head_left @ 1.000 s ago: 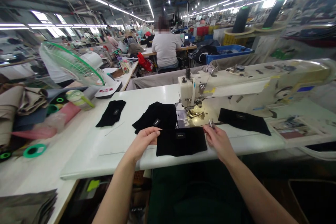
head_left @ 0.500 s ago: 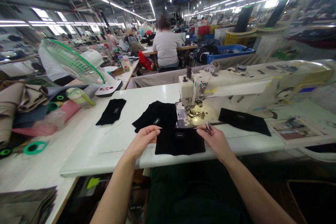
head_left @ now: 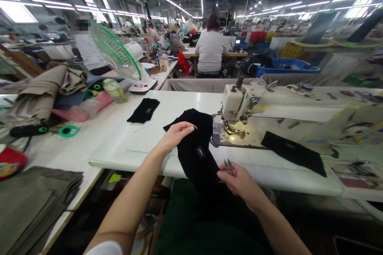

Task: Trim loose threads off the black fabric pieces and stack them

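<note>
At the far left we see a stack of grey-brown cloth (head_left: 26, 207) on the side table, with folded beige cloth (head_left: 38, 91) above it. Next come a green ring (head_left: 68, 131) lying flat, a lidded bottle (head_left: 115, 90) and a green-rimmed fan (head_left: 119, 53). On the pale worktable (head_left: 116, 149) we have a small black bundle (head_left: 143, 110) with a label, and a loose thread (head_left: 144, 127) just beside it.

Near the middle, our left hand (head_left: 176, 135) has its thumb and fingers together, clamped on the upper end of a black piece (head_left: 196, 169). This piece slants between our two hands, its label (head_left: 201, 152) facing up, at the table's front edge; a black pile (head_left: 193, 115) lies behind it. Farther back, a person in a white shirt (head_left: 211, 50) sits facing away.

To the right, our right hand (head_left: 239, 179) is closed around small snips (head_left: 229, 165), blades up, its fingertips at the piece's lower edge; we cannot tell how firmly they pinch it. Beyond stands the sewing machine (head_left: 235, 101), then another black strip (head_left: 293, 153) and a tool tray (head_left: 356, 185).
</note>
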`<move>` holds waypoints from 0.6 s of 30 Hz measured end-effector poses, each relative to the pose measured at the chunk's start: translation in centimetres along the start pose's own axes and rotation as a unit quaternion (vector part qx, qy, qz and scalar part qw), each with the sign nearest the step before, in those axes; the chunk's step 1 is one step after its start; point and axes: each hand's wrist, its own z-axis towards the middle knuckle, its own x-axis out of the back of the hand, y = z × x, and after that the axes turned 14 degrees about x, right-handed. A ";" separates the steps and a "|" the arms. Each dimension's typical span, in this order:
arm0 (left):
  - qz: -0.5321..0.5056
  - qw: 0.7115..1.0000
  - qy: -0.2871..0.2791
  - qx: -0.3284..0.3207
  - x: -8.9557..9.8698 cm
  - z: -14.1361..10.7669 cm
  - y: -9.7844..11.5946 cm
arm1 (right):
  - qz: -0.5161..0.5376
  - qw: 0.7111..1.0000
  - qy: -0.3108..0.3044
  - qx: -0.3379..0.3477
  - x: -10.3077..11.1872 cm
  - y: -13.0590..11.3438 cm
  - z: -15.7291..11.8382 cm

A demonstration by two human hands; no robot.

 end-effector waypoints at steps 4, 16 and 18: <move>0.005 1.000 -0.007 -0.006 0.2 1.0 -0.1 | 0.006 1.000 -0.017 -0.004 -0.5 0.1 0.0; -0.020 0.999 -0.046 -0.010 0.1 2.4 -0.6 | -0.002 1.000 -0.022 -0.004 -0.7 0.5 0.4; -0.036 0.997 -0.061 -0.004 0.1 2.3 -0.6 | -0.007 1.000 -0.028 -0.005 -0.6 0.4 0.4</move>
